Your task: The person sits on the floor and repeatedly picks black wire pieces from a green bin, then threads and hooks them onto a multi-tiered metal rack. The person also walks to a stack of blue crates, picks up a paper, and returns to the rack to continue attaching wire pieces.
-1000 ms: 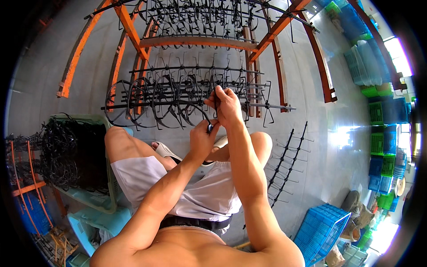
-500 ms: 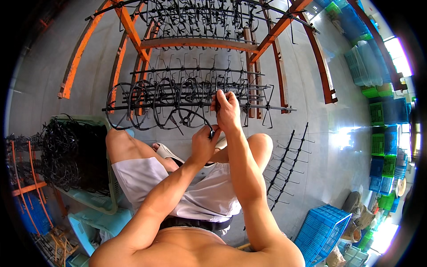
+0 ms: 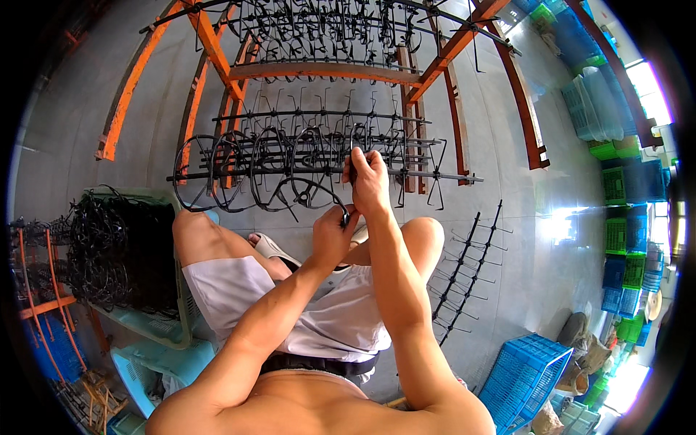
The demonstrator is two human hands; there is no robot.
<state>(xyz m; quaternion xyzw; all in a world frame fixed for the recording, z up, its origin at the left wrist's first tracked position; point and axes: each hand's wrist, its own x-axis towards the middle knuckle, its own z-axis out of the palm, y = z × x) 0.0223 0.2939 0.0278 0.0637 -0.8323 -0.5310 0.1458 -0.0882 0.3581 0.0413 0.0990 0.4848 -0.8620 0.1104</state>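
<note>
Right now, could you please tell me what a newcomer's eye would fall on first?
Likely the orange frame at the top, bearing rows of black hooked rods. Below it, at the centre, the left hand holds a curved black strip, with the right hand up at a long black rod. At the left stands a pale green bin heaped with tangled black strips.

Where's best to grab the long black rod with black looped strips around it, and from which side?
Likely the long black rod's right end, coming from the right: it juts out past the outermost thin black wires, while black looped strips crowd the left half.
</note>
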